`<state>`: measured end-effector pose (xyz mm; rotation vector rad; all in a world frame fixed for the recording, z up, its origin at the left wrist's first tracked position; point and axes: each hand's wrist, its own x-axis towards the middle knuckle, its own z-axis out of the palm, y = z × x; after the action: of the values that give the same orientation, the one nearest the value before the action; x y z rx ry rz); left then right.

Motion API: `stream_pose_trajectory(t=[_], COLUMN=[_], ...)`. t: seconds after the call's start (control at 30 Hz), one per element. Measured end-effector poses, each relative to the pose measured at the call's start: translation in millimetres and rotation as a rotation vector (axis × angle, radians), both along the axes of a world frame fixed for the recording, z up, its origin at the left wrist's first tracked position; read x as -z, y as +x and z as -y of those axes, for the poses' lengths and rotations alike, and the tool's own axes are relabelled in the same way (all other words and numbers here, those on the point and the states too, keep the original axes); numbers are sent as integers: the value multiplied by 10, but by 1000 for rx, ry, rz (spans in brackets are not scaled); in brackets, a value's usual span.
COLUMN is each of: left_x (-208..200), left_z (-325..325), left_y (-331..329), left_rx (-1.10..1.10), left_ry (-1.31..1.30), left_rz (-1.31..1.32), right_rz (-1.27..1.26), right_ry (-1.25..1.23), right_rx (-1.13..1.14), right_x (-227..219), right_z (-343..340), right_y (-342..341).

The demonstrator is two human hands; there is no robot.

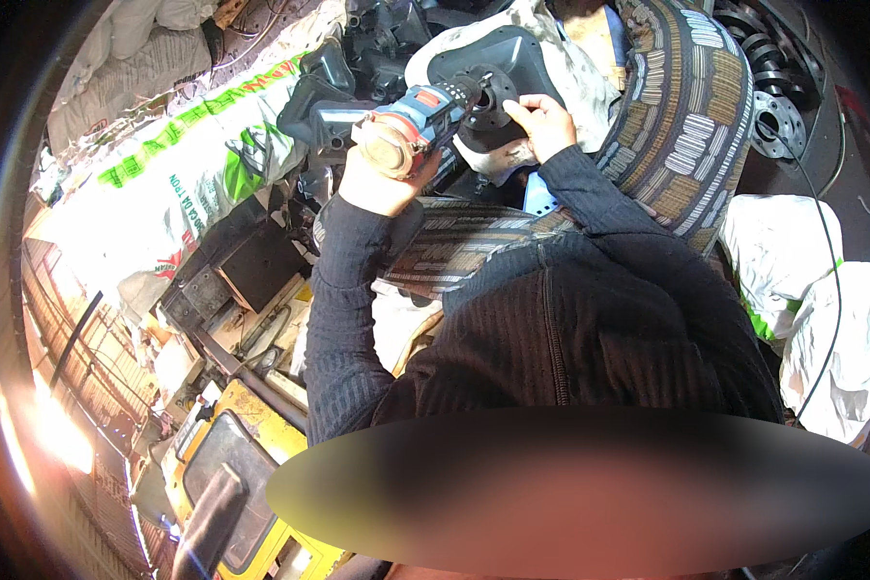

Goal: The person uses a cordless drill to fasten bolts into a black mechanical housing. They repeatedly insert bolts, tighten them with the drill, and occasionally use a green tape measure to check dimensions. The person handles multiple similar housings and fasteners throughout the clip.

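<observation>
My left hand (381, 191) is closed round the grip of a blue and red cordless drill (425, 102). The drill's black chuck points up and to the right, close against a dark round flange (491, 114). At the flange's right edge, my right hand (548, 128) has thumb and forefinger pinched together on the rim, the other fingers curled in. Whether a small part also sits between those fingertips cannot be made out. Behind the flange is a dark grey moulded plastic part (527, 56), with white sacking around it.
Black plastic parts (333, 121) are heaped at the left beside a white and green printed sack (188, 208). My patterned trouser leg (681, 126) curves along the right. Beyond it lie metal discs with holes (778, 126), a dark cable (822, 208) and white bags (783, 242). A yellow-framed panel (237, 406) stands lower left.
</observation>
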<state>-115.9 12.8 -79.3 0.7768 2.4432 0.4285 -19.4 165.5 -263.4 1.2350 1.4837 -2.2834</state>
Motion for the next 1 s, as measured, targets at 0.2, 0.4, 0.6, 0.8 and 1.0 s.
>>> stream_pose_trajectory(t=[0.2, 0.4, 0.6, 0.8, 1.0], left_x=[-77, -98, -55, 210, 156], left_z=[-176, -329, -394, -146, -241], left_y=[-338, -349, -364, -319, -236], left_rx=[23, 182, -24, 155, 140], left_ry=[-325, -301, -156, -254, -110], left_rz=[190, -36, 219, 50, -64], right_rz=[-41, -20, -57, -71, -160], right_ry=[130, 188, 235, 246, 365], right_rx=[-116, -166, -176, -236, -241], right_x=[-40, -116, -154, -89, 35], right_z=[-5, -34, -21, -44, -16], right_y=[32, -28, -37, -3, -48])
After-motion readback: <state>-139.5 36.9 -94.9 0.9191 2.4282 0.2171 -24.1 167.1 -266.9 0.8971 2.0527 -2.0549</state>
